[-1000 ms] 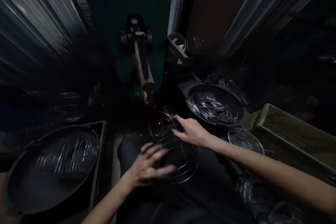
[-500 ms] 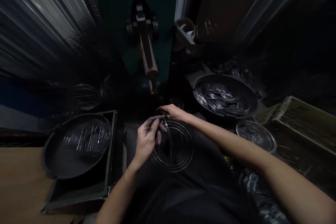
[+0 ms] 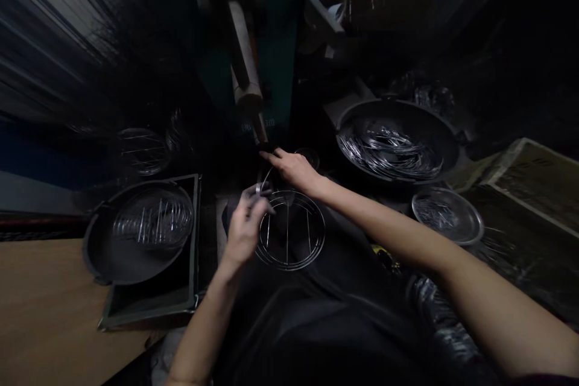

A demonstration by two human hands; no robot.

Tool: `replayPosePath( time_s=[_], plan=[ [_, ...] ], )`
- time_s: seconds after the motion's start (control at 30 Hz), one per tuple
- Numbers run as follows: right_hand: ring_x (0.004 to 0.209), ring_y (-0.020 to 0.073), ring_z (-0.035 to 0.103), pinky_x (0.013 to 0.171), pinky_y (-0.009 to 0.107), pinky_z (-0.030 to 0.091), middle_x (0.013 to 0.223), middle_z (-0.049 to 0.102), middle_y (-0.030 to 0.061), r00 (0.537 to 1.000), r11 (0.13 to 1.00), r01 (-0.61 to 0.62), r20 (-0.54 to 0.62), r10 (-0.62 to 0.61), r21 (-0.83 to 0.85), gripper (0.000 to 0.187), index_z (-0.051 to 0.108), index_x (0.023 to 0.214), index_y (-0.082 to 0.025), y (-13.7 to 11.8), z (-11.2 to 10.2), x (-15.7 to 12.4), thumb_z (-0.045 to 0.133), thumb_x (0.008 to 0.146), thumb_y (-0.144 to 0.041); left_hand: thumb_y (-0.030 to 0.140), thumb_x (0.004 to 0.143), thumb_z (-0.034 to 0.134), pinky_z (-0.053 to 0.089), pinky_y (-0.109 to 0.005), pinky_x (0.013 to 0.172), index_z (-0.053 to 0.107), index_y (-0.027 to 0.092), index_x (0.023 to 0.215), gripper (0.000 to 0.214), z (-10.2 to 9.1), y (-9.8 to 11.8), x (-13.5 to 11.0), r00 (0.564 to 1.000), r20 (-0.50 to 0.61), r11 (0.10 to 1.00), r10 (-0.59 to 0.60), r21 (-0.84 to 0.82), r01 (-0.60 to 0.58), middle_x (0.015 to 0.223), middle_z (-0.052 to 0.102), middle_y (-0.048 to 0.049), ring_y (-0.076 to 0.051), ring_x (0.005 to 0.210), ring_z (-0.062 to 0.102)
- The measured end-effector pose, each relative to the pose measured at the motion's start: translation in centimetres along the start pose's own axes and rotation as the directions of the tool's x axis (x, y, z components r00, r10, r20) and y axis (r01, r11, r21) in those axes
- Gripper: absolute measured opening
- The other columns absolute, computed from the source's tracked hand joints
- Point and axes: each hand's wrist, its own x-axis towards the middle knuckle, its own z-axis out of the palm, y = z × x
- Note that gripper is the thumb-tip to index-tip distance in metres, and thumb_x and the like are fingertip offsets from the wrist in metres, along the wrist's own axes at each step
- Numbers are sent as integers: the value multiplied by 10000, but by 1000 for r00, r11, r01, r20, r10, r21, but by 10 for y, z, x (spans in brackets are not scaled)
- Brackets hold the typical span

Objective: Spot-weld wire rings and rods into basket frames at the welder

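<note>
A round wire grid of concentric rings and cross wires [image 3: 289, 230] lies on dark cloth over my lap. My left hand [image 3: 244, 226] is at its left rim, fingers pinched on a thin wire piece near the top edge. My right hand [image 3: 294, 170] reaches to the grid's far edge, fingers closed on the rim or a wire under the tip of a machine arm [image 3: 246, 81]. What the right fingers hold is too dark to name.
A dark pan of straight wires [image 3: 149, 226] sits in a tray at the left. A large pan of curved wires [image 3: 393, 142] and a small metal bowl [image 3: 446, 214] stand at the right. A wooden surface [image 3: 45, 307] shows at lower left, a box [image 3: 534, 181] at far right.
The open left hand closed to a pinch at the grid's upper left edge. My right hand drew closer under the machine tip. The view tilted downward and the grid now lies flatter.
</note>
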Motion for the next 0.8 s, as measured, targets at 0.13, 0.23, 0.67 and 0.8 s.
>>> replayPosePath(
  time_s=[0.13, 0.23, 0.67, 0.8],
  plan=[
    [993, 207, 580, 787, 270, 443, 1139, 594, 83, 998, 992, 61, 21, -64, 111, 543, 431, 1362, -263, 23, 1, 8, 372, 864, -55, 414, 893, 411, 506, -377, 810, 414, 167, 686, 323, -14, -8, 10, 962, 135, 835, -238, -478, 274, 1091, 621, -121, -224, 957, 628],
    [1024, 192, 566, 843, 264, 431, 1132, 611, 64, 992, 969, 119, 15, -125, 218, 480, 507, 1304, -251, 37, 8, 17, 401, 872, -71, 434, 852, 524, 523, -324, 707, 441, 164, 783, 290, -8, -16, 5, 934, 193, 809, -301, -467, 357, 940, 671, -105, -197, 783, 669],
    [968, 197, 599, 901, 336, 445, 1004, 664, 60, 993, 724, -108, 107, 48, 681, 273, 659, 996, -185, -25, 37, -98, 468, 890, -349, 379, 743, 683, 426, -157, 466, 537, 139, 766, 282, -2, -25, 32, 960, 220, 904, -171, -352, 241, 562, 507, 49, -57, 471, 500],
    [890, 180, 603, 855, 314, 448, 947, 667, 54, 990, 663, -131, 61, 128, 737, 227, 653, 909, -180, -31, 37, -98, 527, 852, -360, 428, 730, 688, 379, -155, 378, 507, 146, 814, 345, -8, -37, 49, 935, 299, 843, -190, -438, 311, 497, 526, 48, -66, 375, 470]
  ],
)
